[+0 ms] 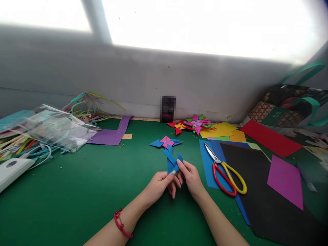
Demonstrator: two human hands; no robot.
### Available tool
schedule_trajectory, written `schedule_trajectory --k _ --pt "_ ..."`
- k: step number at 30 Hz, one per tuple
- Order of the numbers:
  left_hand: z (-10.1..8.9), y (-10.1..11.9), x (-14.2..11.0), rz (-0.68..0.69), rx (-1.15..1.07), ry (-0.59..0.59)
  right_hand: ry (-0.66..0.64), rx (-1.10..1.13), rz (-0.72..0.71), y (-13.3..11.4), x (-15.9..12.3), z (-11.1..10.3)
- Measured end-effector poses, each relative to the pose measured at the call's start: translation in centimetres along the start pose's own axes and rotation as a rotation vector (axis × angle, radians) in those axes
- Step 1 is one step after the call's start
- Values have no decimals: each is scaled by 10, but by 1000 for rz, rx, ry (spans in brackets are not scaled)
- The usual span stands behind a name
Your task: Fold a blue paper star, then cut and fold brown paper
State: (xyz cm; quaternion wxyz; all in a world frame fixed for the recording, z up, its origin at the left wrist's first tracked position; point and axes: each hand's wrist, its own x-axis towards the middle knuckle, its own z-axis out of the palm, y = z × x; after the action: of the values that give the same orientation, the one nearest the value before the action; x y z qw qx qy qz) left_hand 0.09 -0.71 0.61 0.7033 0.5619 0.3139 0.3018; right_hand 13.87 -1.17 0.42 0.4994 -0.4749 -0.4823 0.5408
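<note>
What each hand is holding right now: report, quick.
Left hand: closed, pinching the folded blue paper at its near end.
Right hand: closed, pinching the same paper at its right side.

White device [19,172] near clear plastic bag [70,131]; patterned bag [275,114] right; dark blurred object [167,108] by wall, identity unclear.

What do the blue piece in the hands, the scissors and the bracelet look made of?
Blue piece: likely paper, matte, with flat, crisp folds.
Scissors: metal blades, by their silvery shine; smooth, bright handles, perhaps plastic.
Bracelet: probably cord, from its thin red strands; bead-like lumps, material unclear.
</note>
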Motion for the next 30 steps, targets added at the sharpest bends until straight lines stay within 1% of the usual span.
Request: schedule_trajectory --k 5,9,13,16,19,21,23,26,28,30 --pt "1 2 -1 6 17 -2 -45 -5 -12 0 0 0" --pt "1 2 -1 -7 40 -10 -35 -33 -16 0 0 0" --pt "0 1 1 4 17 2 -19 -29 -11 2 0 0" --pt "-1 1 2 9 -26 36 40 13 -29 5 2 -2" --pt "-4 0 2 10 -65 58 139 127 -32 6 5 -4" --pt "-6 0 2 8 -115 54 172 194 -15 6 6 -5" --pt "-8 0 3 2 -185 52 154 219 -4 5 5 -5" --pt "-9 0 3 -4 -251 52 40 209 2 4 3 -4" --pt "-9 2 3 8 -237 52 -41 200 16 3 1 -3" --pt "-8 3 3 14 -198 58 -46 201 29 1 1 -2"
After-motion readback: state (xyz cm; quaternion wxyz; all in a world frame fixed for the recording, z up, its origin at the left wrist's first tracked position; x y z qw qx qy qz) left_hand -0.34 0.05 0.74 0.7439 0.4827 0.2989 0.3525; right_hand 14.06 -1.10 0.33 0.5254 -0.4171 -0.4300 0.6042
